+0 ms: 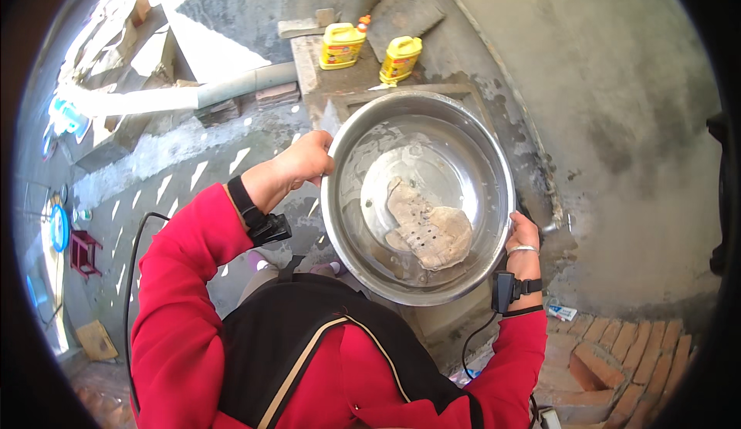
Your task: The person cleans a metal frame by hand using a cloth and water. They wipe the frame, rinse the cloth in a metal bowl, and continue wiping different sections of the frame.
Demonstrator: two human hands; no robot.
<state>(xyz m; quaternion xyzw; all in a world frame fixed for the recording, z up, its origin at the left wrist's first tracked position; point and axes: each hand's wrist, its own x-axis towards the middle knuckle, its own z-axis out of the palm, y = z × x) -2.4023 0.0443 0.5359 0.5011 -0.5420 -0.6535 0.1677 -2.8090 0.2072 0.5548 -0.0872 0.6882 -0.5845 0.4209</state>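
Observation:
A wide stainless steel basin (332, 220) is held up in front of my body by both hands. My left hand (307, 160) grips its rim on the left side, with the thumb and fingers around the edge. On the opposite side, lower right, my right hand (524, 233) grasps the rim; part of those fingers is hidden beneath the basin. Inside lies a wet beige shoe insole or cloth-like piece (428, 226), crumpled and dotted with small dark holes or spots. Shallow water seems to cover the basin's bottom around it.
Two yellow jugs (341, 47) stand on a concrete ledge (307, 58) beyond the basin. A grey pipe (249, 84) runs along the left. A dark red stool (85, 253) and a blue basin (59, 227) are far left. Stacked bricks (631, 359) lie at lower right.

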